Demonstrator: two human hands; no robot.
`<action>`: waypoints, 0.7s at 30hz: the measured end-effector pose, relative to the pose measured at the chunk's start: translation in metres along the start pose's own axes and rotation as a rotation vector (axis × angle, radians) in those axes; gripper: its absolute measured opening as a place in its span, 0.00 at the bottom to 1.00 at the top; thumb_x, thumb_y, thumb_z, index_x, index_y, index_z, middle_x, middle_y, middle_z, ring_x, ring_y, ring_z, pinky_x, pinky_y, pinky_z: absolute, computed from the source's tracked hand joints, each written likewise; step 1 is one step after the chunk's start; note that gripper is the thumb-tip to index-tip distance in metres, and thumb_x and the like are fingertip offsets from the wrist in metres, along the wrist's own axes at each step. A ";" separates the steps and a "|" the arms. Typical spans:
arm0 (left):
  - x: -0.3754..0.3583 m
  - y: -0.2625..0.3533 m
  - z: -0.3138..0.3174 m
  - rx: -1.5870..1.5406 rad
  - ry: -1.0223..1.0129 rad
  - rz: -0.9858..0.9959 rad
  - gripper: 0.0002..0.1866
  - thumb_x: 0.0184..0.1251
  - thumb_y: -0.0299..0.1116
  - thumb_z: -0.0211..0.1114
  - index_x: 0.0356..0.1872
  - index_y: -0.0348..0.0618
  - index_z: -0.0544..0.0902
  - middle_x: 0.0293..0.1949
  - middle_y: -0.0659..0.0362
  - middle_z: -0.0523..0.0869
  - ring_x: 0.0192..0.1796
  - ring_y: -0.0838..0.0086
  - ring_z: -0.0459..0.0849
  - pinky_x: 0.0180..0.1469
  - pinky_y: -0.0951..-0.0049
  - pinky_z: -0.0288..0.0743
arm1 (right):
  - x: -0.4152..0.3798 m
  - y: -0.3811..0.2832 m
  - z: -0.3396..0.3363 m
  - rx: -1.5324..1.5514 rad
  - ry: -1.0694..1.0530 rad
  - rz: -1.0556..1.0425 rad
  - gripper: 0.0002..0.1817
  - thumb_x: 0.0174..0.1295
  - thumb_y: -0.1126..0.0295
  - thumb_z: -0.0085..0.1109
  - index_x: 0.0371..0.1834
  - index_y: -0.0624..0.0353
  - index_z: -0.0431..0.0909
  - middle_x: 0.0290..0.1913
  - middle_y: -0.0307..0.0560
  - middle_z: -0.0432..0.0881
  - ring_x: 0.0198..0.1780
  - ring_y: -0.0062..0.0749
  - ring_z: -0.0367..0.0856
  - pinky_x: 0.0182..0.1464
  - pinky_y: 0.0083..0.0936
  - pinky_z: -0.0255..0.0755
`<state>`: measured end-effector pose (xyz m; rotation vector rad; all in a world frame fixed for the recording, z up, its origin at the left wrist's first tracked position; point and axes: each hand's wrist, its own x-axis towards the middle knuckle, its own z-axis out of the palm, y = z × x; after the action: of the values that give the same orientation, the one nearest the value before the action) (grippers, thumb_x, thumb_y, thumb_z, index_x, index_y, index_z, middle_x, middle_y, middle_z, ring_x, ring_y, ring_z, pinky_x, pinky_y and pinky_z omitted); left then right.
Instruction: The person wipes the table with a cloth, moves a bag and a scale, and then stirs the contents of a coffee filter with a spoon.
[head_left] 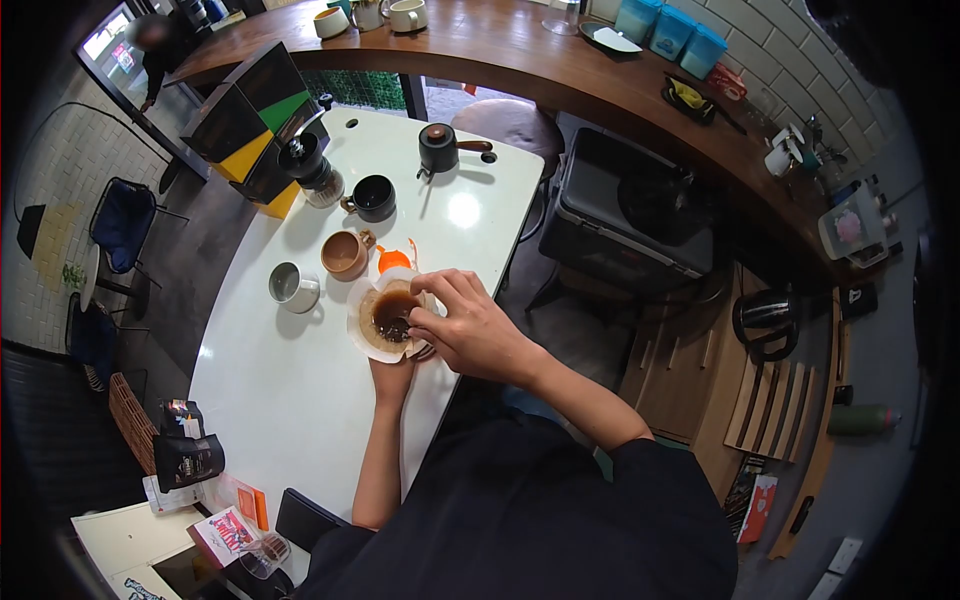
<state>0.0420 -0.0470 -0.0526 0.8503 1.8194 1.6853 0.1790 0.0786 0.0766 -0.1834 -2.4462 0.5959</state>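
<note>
Just left of frame centre, the paper filter (372, 322) full of wet grounds is being pinched at its rim by the right hand (475, 330) while the dripper (424, 350) is probably being cupped underneath by the half-hidden left hand (392, 378), so a slow, level lift is being called for next.

The white counter (300, 400) carries a black kettle (440, 148) at twelve o'clock, a grinder (312, 168) and black cup (373, 197) at eleven, a tan cup (345, 254) and white cup (293, 287) near centre, and coffee bags (187, 455) at seven.
</note>
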 end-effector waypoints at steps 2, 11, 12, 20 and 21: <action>0.000 0.001 0.000 -0.005 -0.009 0.002 0.35 0.66 0.26 0.77 0.73 0.38 0.72 0.68 0.53 0.82 0.69 0.65 0.82 0.71 0.63 0.76 | 0.000 -0.001 0.000 -0.064 0.044 -0.007 0.08 0.66 0.66 0.70 0.43 0.56 0.84 0.60 0.50 0.77 0.65 0.47 0.75 0.67 0.45 0.68; 0.001 -0.001 0.002 -0.042 -0.004 0.016 0.32 0.67 0.25 0.76 0.72 0.37 0.74 0.68 0.52 0.82 0.68 0.64 0.82 0.71 0.63 0.75 | 0.006 -0.003 -0.008 -0.049 0.119 -0.040 0.09 0.66 0.66 0.70 0.43 0.56 0.84 0.59 0.50 0.77 0.63 0.49 0.76 0.66 0.45 0.69; 0.001 -0.001 0.002 -0.028 -0.005 0.012 0.32 0.67 0.25 0.75 0.72 0.38 0.74 0.68 0.53 0.82 0.68 0.64 0.82 0.71 0.63 0.75 | 0.006 -0.003 -0.007 -0.048 0.117 -0.037 0.09 0.66 0.66 0.70 0.43 0.56 0.84 0.59 0.50 0.77 0.63 0.49 0.76 0.66 0.45 0.69; 0.005 0.010 0.003 -0.053 -0.014 -0.002 0.32 0.67 0.25 0.76 0.71 0.38 0.75 0.67 0.53 0.83 0.68 0.64 0.82 0.71 0.63 0.76 | 0.005 0.004 0.010 -0.079 0.077 -0.022 0.09 0.64 0.67 0.71 0.42 0.57 0.84 0.60 0.50 0.78 0.63 0.49 0.76 0.66 0.45 0.68; 0.003 0.010 0.002 -0.064 -0.010 -0.011 0.32 0.66 0.26 0.77 0.71 0.38 0.75 0.67 0.53 0.83 0.68 0.64 0.82 0.71 0.63 0.76 | 0.004 0.003 0.011 -0.076 0.076 -0.020 0.09 0.64 0.67 0.71 0.42 0.57 0.84 0.60 0.50 0.78 0.63 0.49 0.76 0.66 0.45 0.68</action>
<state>0.0426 -0.0432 -0.0429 0.8186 1.7511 1.7198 0.1690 0.0784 0.0692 -0.2088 -2.3960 0.4790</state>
